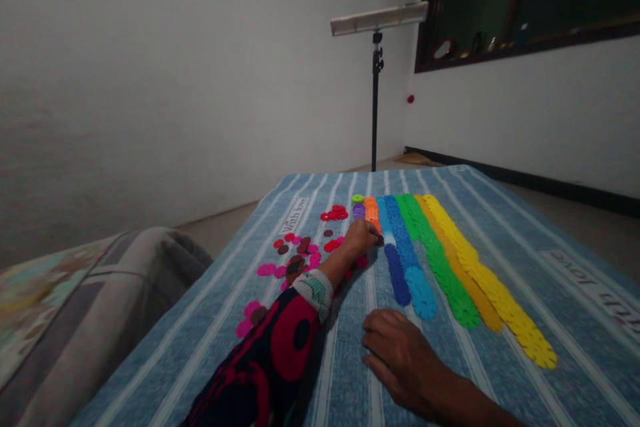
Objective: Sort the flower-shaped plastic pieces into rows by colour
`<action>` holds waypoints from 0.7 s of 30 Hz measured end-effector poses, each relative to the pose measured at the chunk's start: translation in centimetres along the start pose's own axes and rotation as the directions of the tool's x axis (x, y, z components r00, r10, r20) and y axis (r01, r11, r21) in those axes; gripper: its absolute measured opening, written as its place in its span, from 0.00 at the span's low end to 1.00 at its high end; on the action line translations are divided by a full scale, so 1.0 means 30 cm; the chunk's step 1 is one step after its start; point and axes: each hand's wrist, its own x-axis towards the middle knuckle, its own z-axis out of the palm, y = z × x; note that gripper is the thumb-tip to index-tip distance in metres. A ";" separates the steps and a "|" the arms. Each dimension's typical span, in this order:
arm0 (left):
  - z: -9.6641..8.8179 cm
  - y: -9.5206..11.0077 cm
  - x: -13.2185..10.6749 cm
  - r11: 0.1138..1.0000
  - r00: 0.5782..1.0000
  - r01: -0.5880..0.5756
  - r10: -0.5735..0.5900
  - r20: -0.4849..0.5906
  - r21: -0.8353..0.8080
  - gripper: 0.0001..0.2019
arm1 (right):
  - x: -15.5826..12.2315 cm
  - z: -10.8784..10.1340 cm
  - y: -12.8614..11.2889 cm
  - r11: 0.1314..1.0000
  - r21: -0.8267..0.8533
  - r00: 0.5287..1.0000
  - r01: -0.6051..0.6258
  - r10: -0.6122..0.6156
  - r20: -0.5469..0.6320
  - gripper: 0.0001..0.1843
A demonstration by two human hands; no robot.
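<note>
My left hand (361, 238) reaches across the striped cloth, its fingers closed on a small dark brown disc (380, 240). That disc is just below a short row of orange discs (371, 208) and beside a white one (389, 238). My right hand (400, 350) lies on the cloth nearer to me, fingers loosely bent, holding nothing. Beyond it run overlapping rows of notched plastic discs: dark blue (397, 273), light blue (420, 290), green (445, 280), amber (480, 297) and yellow (500, 300). Left of my left arm, pink discs (267, 270) and brown discs (295, 267) lie scattered.
Red discs (336, 213) form a loose pile near the far end, by a purple disc (359, 211) and a lime green disc (357, 199). A grey cover (150, 280) bulges at the left. Behind the table stands a black pole (375, 100) with a flat panel on top.
</note>
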 end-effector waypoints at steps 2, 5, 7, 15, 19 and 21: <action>0.002 -0.008 0.012 0.999 1.000 0.000 0.000 -0.003 0.043 0.09 | 0.003 -0.004 -0.003 1.000 0.006 1.000 -0.018 0.018 0.013 0.05; 0.009 -0.022 0.020 0.997 1.000 -0.020 0.021 -0.003 0.080 0.09 | 0.006 -0.011 -0.008 0.999 -0.004 0.998 -0.045 0.045 0.044 0.05; 0.016 -0.027 0.021 0.995 0.999 -0.044 0.045 -0.011 0.095 0.09 | 0.007 -0.012 -0.011 0.999 -0.012 0.998 -0.047 0.048 0.049 0.05; 0.045 -0.040 0.001 0.970 0.987 -0.144 0.155 -0.041 0.197 0.14 | 0.014 -0.014 -0.016 0.998 -0.043 0.998 -0.047 0.049 0.043 0.05; 0.046 -0.049 -0.014 0.976 0.982 -0.137 0.156 -0.106 0.172 0.11 | 0.014 -0.013 -0.014 0.998 -0.042 0.998 -0.040 0.042 0.038 0.05; 0.045 -0.047 -0.024 0.979 0.982 -0.123 0.144 -0.124 0.159 0.10 | 0.014 -0.008 -0.012 0.998 -0.039 0.999 -0.040 0.042 0.034 0.05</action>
